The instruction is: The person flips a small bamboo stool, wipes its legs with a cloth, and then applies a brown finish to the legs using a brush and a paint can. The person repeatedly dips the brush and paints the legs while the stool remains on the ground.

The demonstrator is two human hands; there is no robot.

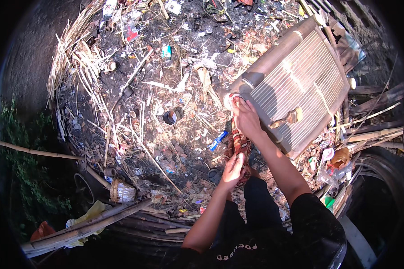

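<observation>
A red-brown patterned cloth (239, 144) hangs from the near left corner of a slatted bamboo bench (309, 67). My right hand (247, 117) is closed on the cloth's upper end, pressing it against the pale round end of the bench's bamboo pole. Lower down, my left hand (233, 172) grips the hanging part of the cloth, its thumb on top; some of its fingers are hidden. On the slats, right of my right hand, lies what looks like a paintbrush (288, 118) with a yellowish head.
Litter, dry leaves and sticks cover the ground (188, 148). Left of the cloth lie a blue wrapper (218, 140) and a dark cup (169, 117). Bamboo poles (90, 226) cross the lower left, and split bamboo (375, 134) is piled at the right.
</observation>
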